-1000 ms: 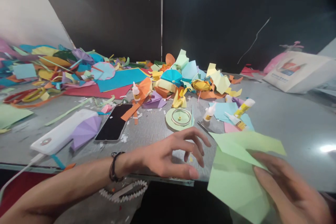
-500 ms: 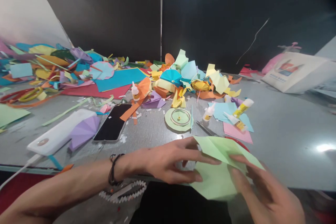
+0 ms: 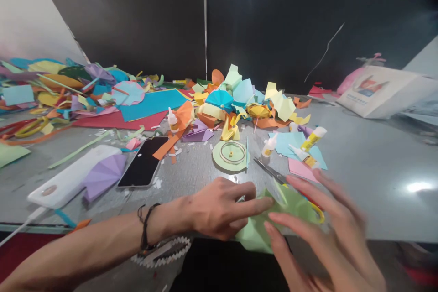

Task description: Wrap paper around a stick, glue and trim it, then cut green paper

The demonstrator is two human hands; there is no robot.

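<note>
At the table's front edge lies a folded light green sheet of paper [image 3: 257,232], with one fold standing up. My left hand [image 3: 221,207] is closed on its left side, the index finger stretched across the paper and the other fingers curled under. Over its right part my right hand [image 3: 328,232] is spread and slightly blurred, thumb and a fingertip close to the paper; whether they touch it I cannot tell. Scissors [image 3: 270,170] with red and yellow handles lie behind, partly hidden by the paper and my right hand.
A green paper disc [image 3: 219,160] bears a ring [image 3: 221,151]. Beyond are glue bottles, including one [image 3: 269,146] near the scissors, and a glue stick [image 3: 313,138]. A phone [image 3: 143,162], white power bank [image 3: 73,175] and purple folded paper [image 3: 104,175] lie left. Colourful paper scraps line the back.
The green paper has turned and dropped lower, folding over. My right hand has let go of its right edge and spread its fingers. More of the scissors shows.
</note>
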